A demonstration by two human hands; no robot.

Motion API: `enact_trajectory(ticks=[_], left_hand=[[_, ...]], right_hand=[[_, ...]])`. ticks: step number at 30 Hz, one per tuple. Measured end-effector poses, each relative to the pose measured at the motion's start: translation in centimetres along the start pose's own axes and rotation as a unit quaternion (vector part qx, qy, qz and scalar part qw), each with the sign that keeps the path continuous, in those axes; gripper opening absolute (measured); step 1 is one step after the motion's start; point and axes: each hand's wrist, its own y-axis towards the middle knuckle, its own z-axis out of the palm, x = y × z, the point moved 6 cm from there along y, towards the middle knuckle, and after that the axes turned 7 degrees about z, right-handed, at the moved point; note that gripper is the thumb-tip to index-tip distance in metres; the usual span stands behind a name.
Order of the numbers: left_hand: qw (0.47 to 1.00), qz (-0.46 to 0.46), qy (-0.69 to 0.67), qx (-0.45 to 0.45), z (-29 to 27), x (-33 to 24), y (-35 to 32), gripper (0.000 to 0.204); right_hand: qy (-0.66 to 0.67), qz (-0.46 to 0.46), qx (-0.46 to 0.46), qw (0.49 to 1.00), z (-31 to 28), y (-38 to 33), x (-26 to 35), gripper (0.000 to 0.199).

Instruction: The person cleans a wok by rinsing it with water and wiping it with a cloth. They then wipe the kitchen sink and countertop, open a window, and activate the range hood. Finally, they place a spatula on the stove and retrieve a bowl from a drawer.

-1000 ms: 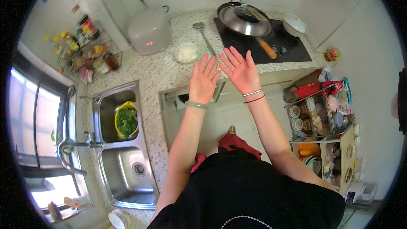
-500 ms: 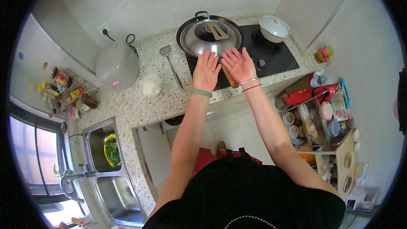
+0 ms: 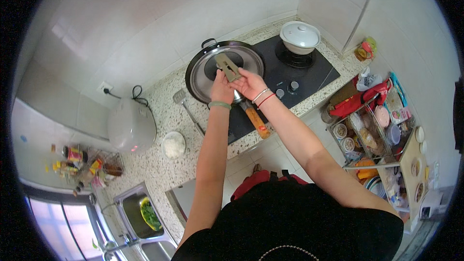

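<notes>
My left hand (image 3: pixel 222 89) and my right hand (image 3: pixel 250 85) meet above the pan lid, fingers closed on the lower end of a flat olive-tan slotted piece (image 3: pixel 226 65). Its exact kind I cannot make out. Under it lies the domed steel lid (image 3: pixel 200 79) with a dark round centre. It covers a large dark wok (image 3: pixel 190 63) on the black cooktop (image 3: pixel 268 65). The wok's wooden handle (image 3: pixel 256 120) points toward me, below my right wrist. A slotted metal turner (image 3: pixel 189 110) lies on the counter left of the wok.
A white lidded pot (image 3: pixel 300 37) sits on the right burner. On the left counter are a bowl of white grains (image 3: pixel 173 145) and a rice cooker (image 3: pixel 130 125). Greens in a yellow basket (image 3: pixel 151 213) are in the sink. A crowded rack (image 3: pixel 369 133) stands at right.
My hands were spread palms up in front of the wok. Now they have come together over the lid and hold the slotted piece, which lay on the lid. My view has turned.
</notes>
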Motion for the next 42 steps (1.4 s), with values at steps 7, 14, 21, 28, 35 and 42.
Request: enact_trajectory(ticks=[7,14,21,28,35,42], left_hand=[[0.997,-0.041,-0.040,0.043,-1.4,1.2,3.2,0.027],[0.996,-0.026,-0.006,0.081,-1.5,0.4,3.1,0.026],[0.994,0.054,0.049,0.085,7.1,-1.8,-2.3,0.029],[0.971,0.047,0.130,0.195,19.0,3.0,-9.3,0.033],[0.938,-0.070,0.106,0.321,28.9,17.5,-16.8,0.032],[0.883,-0.197,0.098,0.415,34.9,33.3,-24.7,0.031]], right_hand=[[-0.042,-0.039,0.052,0.997,-0.3,1.0,0.2,0.026],[-0.057,-0.084,-0.004,0.995,0.7,-0.4,0.4,0.030],[-0.039,-0.148,0.051,0.987,3.8,-7.3,3.7,0.032],[-0.011,-0.241,0.060,0.968,2.2,-20.5,9.9,0.035],[-0.029,-0.327,-0.040,0.944,-7.0,-35.7,16.0,0.037],[-0.014,-0.401,-0.174,0.899,-18.0,-49.2,18.8,0.037]])
